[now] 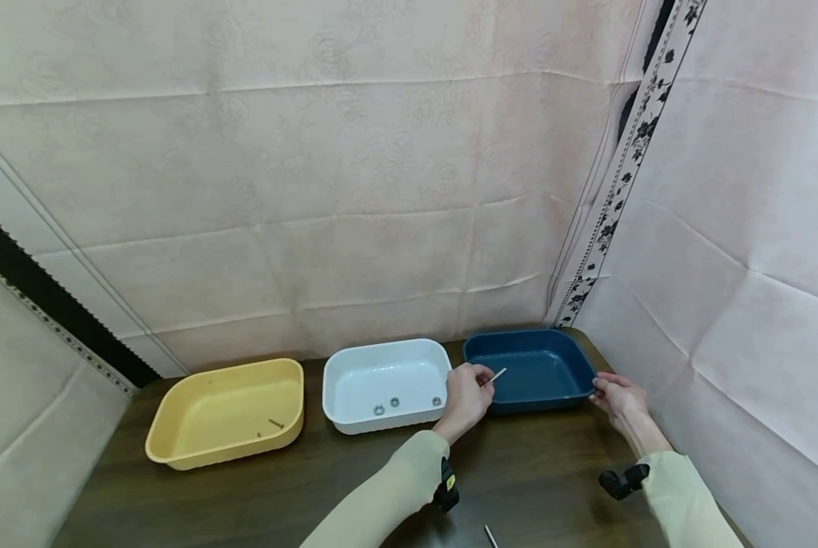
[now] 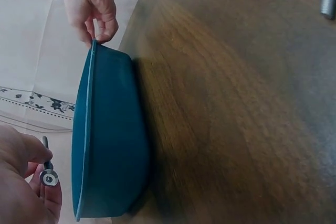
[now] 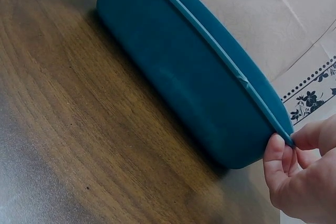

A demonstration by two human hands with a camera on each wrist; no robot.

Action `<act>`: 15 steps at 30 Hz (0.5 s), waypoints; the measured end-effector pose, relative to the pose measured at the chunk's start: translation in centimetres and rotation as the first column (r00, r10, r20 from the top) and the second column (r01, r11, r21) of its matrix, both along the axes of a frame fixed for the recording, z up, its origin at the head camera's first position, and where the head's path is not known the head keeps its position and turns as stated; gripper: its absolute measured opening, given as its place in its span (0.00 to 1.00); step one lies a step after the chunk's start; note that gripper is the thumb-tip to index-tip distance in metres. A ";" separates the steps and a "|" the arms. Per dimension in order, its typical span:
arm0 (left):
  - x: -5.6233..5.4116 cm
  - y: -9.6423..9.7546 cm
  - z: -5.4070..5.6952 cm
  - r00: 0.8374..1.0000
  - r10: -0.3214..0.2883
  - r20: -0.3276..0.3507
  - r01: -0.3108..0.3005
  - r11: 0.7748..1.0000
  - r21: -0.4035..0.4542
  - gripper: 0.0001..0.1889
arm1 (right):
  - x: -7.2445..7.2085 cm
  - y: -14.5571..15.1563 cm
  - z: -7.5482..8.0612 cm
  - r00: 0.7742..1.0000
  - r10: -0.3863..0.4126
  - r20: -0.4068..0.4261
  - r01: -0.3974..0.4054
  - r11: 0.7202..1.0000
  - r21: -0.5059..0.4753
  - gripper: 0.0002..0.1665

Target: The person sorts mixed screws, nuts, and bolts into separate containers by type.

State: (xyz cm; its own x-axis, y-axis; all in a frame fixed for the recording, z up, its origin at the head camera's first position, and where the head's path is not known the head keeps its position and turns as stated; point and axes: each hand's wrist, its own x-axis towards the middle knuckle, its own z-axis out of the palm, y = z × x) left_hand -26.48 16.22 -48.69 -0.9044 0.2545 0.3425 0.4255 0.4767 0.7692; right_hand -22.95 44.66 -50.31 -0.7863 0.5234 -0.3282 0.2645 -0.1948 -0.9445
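My left hand point(image 1: 466, 394) pinches a metal bolt point(image 1: 497, 374) over the left end of the dark blue tray point(image 1: 532, 403). In the left wrist view, the round head of the bolt point(image 2: 49, 178) shows a socket recess and its shank points away. At the tray's right end, my right hand point(image 1: 621, 399) grips the rim between thumb and fingers; the right wrist view shows this hand point(image 3: 304, 166) close up at the corner. No loose parts can be seen in the visible part of the blue tray.
A white tray point(image 1: 386, 354) left of the blue one holds three small nuts point(image 1: 395, 402). Farther left, a yellow tray point(image 1: 196, 457) has small screws point(image 1: 275, 423) in it. A metal rod point(image 1: 491, 536) lies near the front of the wooden table point(image 1: 539, 472). Cloth hangs behind and at the sides.
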 end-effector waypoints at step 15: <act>-1.0 1.2 -0.3 0.999 0.017 -0.027 -0.019 0.996 -0.084 0.03 | 0.1 -0.1 0.0 1.000 0.006 -0.020 -0.006 1.000 0.003 0.22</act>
State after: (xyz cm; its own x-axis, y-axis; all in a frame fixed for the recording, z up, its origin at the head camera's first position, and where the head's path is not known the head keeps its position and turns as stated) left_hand -27.43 17.47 -48.96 -0.9002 0.2673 0.3439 0.4356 0.5475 0.7145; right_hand -22.89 44.57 -50.33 -0.7958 0.5194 -0.3112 0.2471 -0.1907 -0.9501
